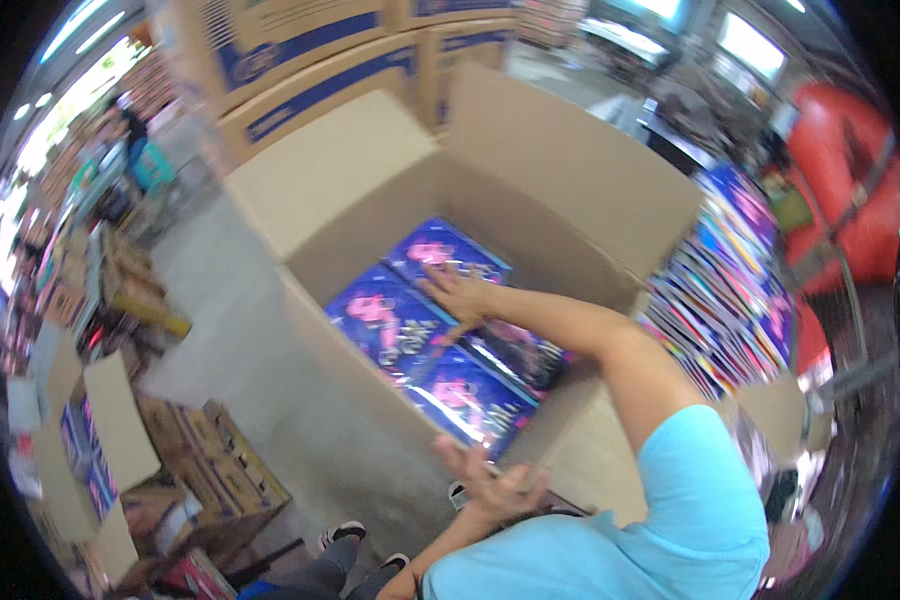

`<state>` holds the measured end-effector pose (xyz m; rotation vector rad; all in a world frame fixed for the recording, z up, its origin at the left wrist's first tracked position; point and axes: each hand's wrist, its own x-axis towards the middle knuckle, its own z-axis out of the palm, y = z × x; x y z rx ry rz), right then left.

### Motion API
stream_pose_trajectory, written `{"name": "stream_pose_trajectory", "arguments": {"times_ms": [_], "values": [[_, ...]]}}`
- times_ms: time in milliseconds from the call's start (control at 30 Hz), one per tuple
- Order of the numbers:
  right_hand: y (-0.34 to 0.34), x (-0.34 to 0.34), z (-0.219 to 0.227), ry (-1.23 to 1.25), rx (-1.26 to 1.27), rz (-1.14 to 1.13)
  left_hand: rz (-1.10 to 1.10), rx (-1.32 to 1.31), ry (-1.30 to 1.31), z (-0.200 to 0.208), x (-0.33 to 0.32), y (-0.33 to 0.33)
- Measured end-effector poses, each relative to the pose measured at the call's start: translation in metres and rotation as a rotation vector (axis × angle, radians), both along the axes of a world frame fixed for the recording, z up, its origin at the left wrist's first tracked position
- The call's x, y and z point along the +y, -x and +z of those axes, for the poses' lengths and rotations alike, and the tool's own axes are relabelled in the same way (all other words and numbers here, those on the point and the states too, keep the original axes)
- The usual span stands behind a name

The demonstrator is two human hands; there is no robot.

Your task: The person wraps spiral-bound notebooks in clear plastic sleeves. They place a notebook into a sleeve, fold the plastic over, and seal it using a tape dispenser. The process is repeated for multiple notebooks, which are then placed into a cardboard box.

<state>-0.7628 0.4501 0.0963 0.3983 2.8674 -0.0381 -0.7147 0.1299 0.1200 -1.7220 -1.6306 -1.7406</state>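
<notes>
A large open cardboard box (370, 195) stands before me with its flaps folded outward. Flat glossy blue packages with pink print (395, 315) lie side by side in it. My right hand (457, 297) reaches into the box, palm down and fingers spread, resting on the packages near their far side. Close to the box's near edge is my left hand (490, 485), its fingers apart and slightly blurred, with nothing visible in it. Whether it touches the cardboard I cannot tell.
Closed cartons with blue bands (320, 100) are stacked behind the box. To the right stands a tall stack of colourful flat packages (715, 290), beside a red rounded object (850, 180). At lower left are an open carton (120, 430) and brown boxes (210, 460). Dark shoes (342, 535) show on the floor.
</notes>
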Motion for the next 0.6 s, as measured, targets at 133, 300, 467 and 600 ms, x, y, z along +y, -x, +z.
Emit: {"name": "stream_pose_trajectory", "arguments": {"times_ms": [133, 300, 467, 600], "values": [[0.013, -0.028, 0.099, 0.154, -0.206, 0.009, -0.003, 0.132, 0.145, 0.034, -0.005, 0.005], [-0.202, -0.18, 0.241, 0.25, 1.012, 0.412, -0.003, -0.038, -0.131, 0.101, -0.02, -0.073], [-0.472, -0.181, 0.246, -0.106, 1.88, -0.538, -0.905, -0.313, 0.167, 0.135, 0.062, -0.211], [-0.626, -0.116, 0.177, 0.274, 1.838, -1.372, -0.664, 0.078, 0.275, 0.163, 0.198, -0.33]]}}
